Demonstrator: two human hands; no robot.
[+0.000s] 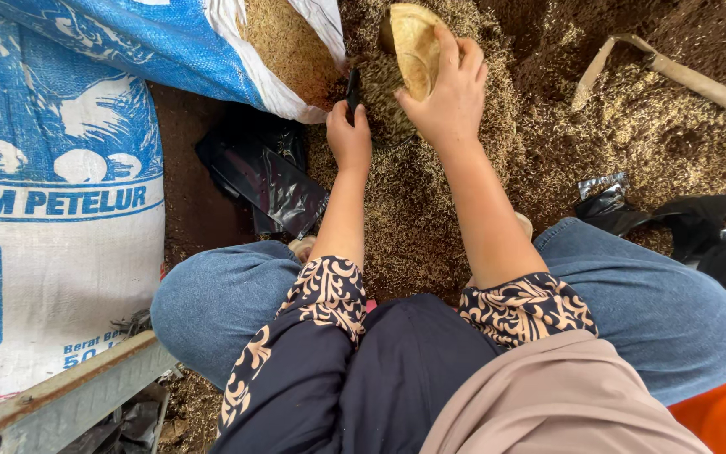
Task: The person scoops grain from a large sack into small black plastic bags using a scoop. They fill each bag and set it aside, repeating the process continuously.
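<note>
— What is held in the fingers?

— The right hand (451, 97) is curled over a tan, shell-like scoop (413, 46), the fingers wrapped across its rim. The left hand (349, 134) is closed around a small black plastic bag (352, 88), pinched at its upper edge.

— Which way is the scoop pointed?

— Its long axis is laid away from the body, slightly leftward, toward the open mouth of a blue-and-white woven sack (212, 50). The black bag is held upright just left of it.

— And the surroundings?

— A ground of dark soil covered in pale husks (413, 219) is seen. A second printed sack (52, 219) is stood at left, crumpled black bags (266, 172) lie beside the knees, and a wooden-handled tool (674, 71) is laid far right.
</note>
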